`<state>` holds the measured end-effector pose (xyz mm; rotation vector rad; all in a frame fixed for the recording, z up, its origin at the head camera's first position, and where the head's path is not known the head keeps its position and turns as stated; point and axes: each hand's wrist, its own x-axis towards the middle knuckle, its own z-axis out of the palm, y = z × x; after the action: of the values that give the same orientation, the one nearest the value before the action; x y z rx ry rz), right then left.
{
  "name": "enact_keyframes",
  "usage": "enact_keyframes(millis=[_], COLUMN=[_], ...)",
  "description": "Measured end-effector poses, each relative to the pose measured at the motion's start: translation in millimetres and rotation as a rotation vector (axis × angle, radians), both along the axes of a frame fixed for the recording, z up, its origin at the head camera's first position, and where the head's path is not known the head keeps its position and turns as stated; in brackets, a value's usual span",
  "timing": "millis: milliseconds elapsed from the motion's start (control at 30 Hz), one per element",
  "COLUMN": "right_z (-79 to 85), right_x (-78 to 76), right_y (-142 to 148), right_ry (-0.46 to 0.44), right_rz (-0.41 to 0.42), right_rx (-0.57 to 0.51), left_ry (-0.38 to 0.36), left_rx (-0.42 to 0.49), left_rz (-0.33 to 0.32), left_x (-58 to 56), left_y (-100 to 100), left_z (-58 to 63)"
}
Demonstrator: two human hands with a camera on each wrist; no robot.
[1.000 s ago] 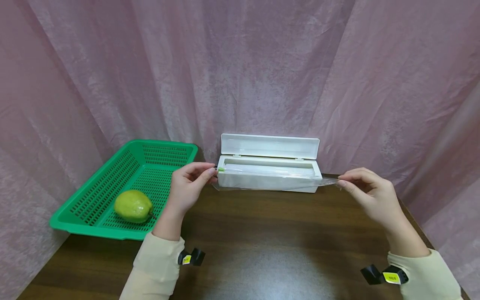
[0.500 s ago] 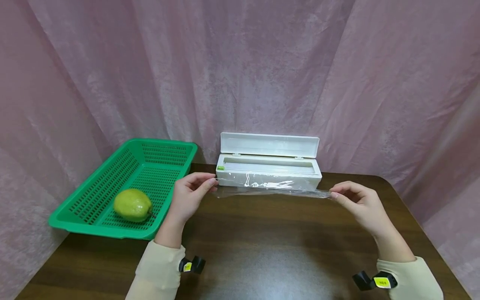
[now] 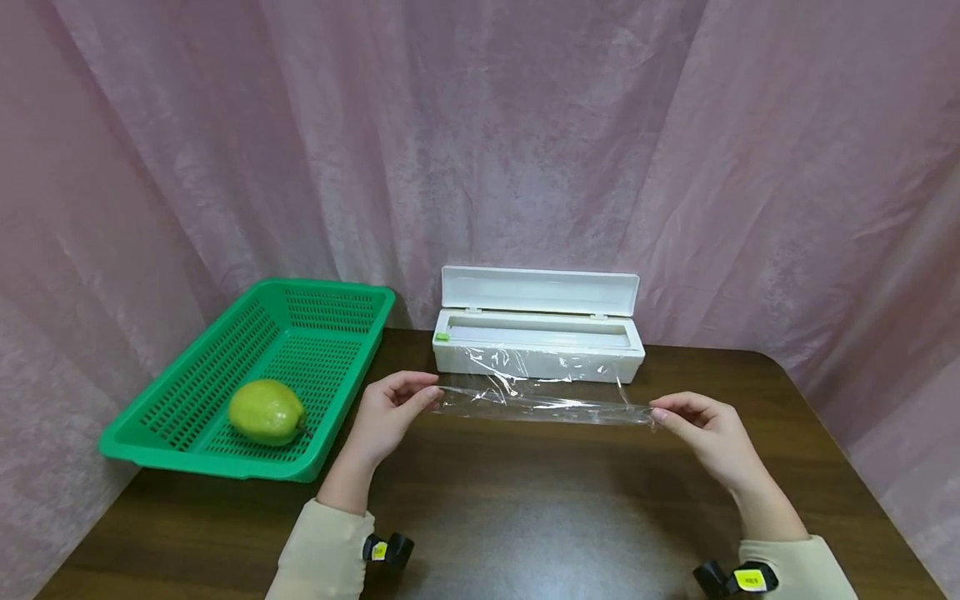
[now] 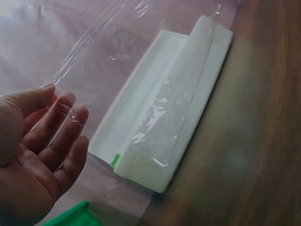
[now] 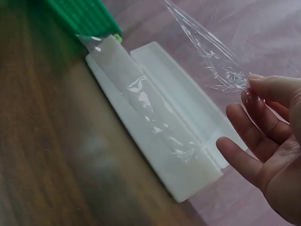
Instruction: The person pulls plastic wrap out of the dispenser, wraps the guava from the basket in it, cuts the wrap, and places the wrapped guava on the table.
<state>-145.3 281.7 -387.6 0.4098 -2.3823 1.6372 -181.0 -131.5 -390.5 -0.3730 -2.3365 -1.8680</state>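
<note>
A sheet of clear plastic wrap stretches between my two hands and runs back to a white wrap dispenser box, whose lid stands raised. My left hand pinches the wrap's left corner between thumb and index finger; in the left wrist view the other fingers are loosely bent behind the film. At the right corner, my right hand pinches the bunched film with thumb and forefinger. A small green slider sits at the box's left end.
To the left, a green plastic basket holds one yellow-green pear-like fruit. Everything stands on a dark wooden table. A pink curtain hangs behind and at both sides.
Both hands have moved toward the person and slightly closer together, drawing more wrap out of the box. The basket, fruit and box have stayed put.
</note>
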Motion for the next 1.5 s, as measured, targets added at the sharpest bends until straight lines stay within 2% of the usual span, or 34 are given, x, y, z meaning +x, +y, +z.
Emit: enact_keyframes(millis=[200,333,467,567,700,800,933,1033,1133,1500], right_z=[-20.7,-31.5,-38.8,-42.2,-46.5,-51.1,-58.8,-63.9,-68.1,-74.2], right_x=[-2.5,-4.8,-7.6,-8.5,-9.4,-11.1,-13.1,-12.9,-11.9,-13.4], right_y=[3,5,6,7,8,10,13,14,14,12], right_ry=[-0.057,-0.090,-0.162,-0.235,-0.332,-0.413,-0.475,-0.482,-0.479,-0.445], right_rz=[0.007,0.047,0.115,0.127,0.119,0.124,0.188,0.274,0.320,0.338], right_rx=[-0.024,-0.063,-0.139,-0.138,-0.060,-0.040,-0.044,-0.056,-0.073,0.005], left_ry=[-0.079,-0.138,-0.147,-0.156,-0.204,-0.236,-0.261,-0.271,-0.275,-0.288], left_rx=[-0.072,-0.140,-0.185,-0.219,-0.269,-0.305,-0.336,-0.350,-0.360,-0.441], left_rz=[-0.005,-0.007,-0.029,-0.048,-0.079,-0.119,-0.204,-0.266,-0.304,-0.373], left_x=[-4.8,-6.2,-8.8,-11.2,-12.0,-11.3,-11.4,-11.4,-11.5,-9.3], left_y=[-1,-1,-1,-3,-6,-9,-14,-16,-17,-22], left_z=[-10.6,-16.1,-20.4,-21.9,-22.2,-22.5,-23.7,-24.2,-25.2,-27.4])
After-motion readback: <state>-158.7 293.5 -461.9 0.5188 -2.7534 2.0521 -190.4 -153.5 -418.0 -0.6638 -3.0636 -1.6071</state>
